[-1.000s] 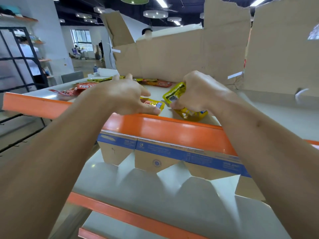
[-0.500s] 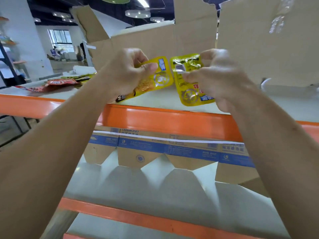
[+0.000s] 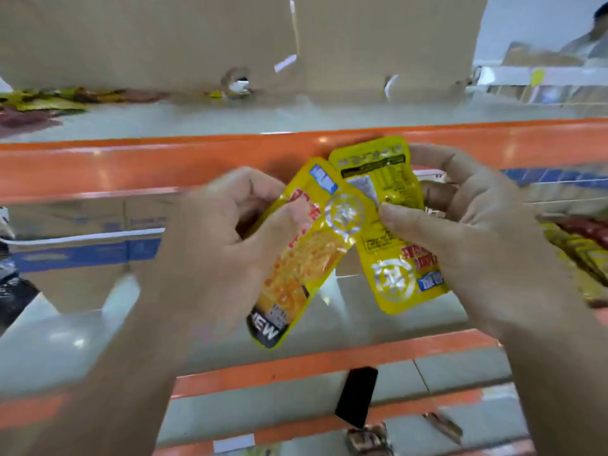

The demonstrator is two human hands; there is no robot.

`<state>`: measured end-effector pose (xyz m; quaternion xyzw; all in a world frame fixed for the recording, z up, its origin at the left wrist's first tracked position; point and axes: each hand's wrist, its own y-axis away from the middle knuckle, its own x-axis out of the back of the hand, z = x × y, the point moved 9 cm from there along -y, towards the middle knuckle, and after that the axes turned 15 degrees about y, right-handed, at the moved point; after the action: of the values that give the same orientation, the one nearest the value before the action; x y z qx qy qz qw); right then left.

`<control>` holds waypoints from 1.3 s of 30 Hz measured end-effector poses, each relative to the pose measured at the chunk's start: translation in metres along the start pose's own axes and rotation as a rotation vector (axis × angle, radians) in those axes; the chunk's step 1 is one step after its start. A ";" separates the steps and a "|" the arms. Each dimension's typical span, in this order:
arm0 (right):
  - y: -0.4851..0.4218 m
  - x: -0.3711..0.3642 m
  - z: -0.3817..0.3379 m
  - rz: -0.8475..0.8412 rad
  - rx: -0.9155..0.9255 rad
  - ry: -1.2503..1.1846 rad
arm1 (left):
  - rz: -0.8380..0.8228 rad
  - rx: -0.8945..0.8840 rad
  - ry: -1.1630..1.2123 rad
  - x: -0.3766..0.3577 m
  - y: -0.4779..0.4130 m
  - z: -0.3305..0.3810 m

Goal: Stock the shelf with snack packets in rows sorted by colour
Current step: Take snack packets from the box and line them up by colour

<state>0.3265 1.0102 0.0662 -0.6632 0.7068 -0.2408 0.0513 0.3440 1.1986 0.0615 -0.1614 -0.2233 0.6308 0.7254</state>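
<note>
Orange-beamed shelving [image 3: 131, 166] fills my view, with brown cardboard [image 3: 148, 41] standing along the back of the top board. At far left on that board lies a blurred heap of mixed packets [image 3: 39, 103]. Under the beam, a carton [image 3: 82, 251] with a blue band sits on the middle board. My left grip [image 3: 214, 258] is curled round a yellow packet [image 3: 309, 258], thumb on its face and fingers behind; the packet tilts with its dark end low. Its upper corner overlaps a second yellow packet [image 3: 391, 232], which my right grip [image 3: 477, 232] pinches, thumb pressed on the front, print upside down. Both packets are in the air in front of the shelving, above the middle board. Below them a black object [image 3: 357, 396] lies on a lower level; I cannot tell what it is. At far right, red and yellow packets [image 3: 582, 255] lie on the middle board.
</note>
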 end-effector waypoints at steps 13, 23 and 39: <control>0.079 0.128 0.166 0.180 -0.454 -0.078 | -0.012 0.364 0.257 -0.179 0.035 -0.112; 0.098 0.279 0.248 0.184 -0.600 0.029 | 0.017 0.535 0.249 -0.346 0.028 -0.149; 0.075 0.478 0.361 0.292 -0.718 -0.027 | -0.046 0.666 0.370 -0.569 -0.038 -0.197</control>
<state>0.3444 0.4526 -0.1636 -0.5343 0.8325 0.0404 -0.1412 0.4200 0.6406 -0.1545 -0.0230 0.1250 0.6126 0.7801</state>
